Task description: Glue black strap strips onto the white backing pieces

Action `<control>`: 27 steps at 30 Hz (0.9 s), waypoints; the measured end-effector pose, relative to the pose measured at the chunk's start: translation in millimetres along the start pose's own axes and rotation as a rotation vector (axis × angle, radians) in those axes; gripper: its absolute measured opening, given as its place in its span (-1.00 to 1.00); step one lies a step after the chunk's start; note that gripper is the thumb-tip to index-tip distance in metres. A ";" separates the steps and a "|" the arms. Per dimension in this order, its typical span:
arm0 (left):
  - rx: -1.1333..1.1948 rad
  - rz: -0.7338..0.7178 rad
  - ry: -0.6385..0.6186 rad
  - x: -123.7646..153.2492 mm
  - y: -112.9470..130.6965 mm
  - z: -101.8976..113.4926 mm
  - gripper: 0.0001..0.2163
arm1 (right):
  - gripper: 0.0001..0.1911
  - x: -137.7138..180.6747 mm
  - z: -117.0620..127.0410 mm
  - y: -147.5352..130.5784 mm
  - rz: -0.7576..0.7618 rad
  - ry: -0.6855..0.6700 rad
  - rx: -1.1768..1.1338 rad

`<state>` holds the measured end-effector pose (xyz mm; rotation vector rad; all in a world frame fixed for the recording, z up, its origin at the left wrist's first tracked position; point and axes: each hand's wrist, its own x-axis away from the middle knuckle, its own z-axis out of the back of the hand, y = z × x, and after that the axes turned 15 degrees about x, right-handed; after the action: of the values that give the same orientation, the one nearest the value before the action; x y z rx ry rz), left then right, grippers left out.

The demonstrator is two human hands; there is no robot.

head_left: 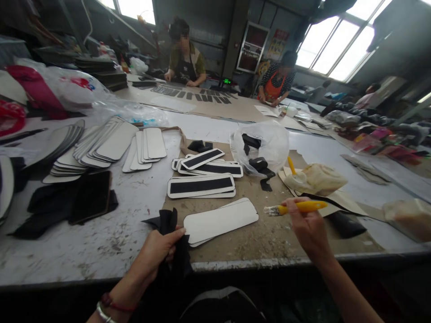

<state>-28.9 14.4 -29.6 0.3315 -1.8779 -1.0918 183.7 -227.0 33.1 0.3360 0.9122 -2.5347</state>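
My left hand [158, 251] is closed around a bunch of black fabric strips [168, 222] at the table's front edge, its thumb at the left end of a white rounded panel [220, 220]. At least one more panel lies beneath that one. My right hand [308, 224] grips a yellow-handled paintbrush [311, 206], whose whitish bristles point left, just right of the panels. Behind them, several white panels with black strips [202, 185] along their middles lie in a loose pile. A white plastic jug [319, 179] lies beyond my right hand, with another yellow handle at its opening.
Stacked white panels [111, 141] and a dark phone [90, 197] on black cloth lie to the left. A clear plastic bag [269, 143] with black scraps sits behind the pile. Two people work across the table; a blurred pale container [409, 217] stands far right.
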 end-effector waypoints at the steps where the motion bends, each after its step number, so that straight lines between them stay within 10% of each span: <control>1: 0.004 -0.012 0.000 2.4 2.5 1.8 -0.55 | -0.64 -0.8 1.8 -2.4 0.015 -0.006 -0.004; 9: 0.058 -0.064 -0.118 44.3 27.6 18.9 -0.65 | -0.61 -0.4 4.7 -34.2 0.083 -0.105 -0.054; 12: 0.183 0.025 -0.329 69.8 30.9 10.0 -0.66 | -0.63 19.0 -6.5 -66.2 0.081 -0.405 -0.256; 18: 0.096 0.082 -0.347 92.6 -3.3 -18.8 -0.58 | -0.73 82.2 -44.3 -117.6 -0.110 -1.014 -0.728; 27: 0.127 0.015 -0.310 82.1 -35.6 -34.3 -0.61 | -0.60 87.8 -47.1 -92.6 -0.338 -0.823 -0.807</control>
<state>-53.3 -74.7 -4.2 0.2282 -2.2269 -1.0630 67.1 -159.1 16.7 -1.0789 1.5483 -1.9778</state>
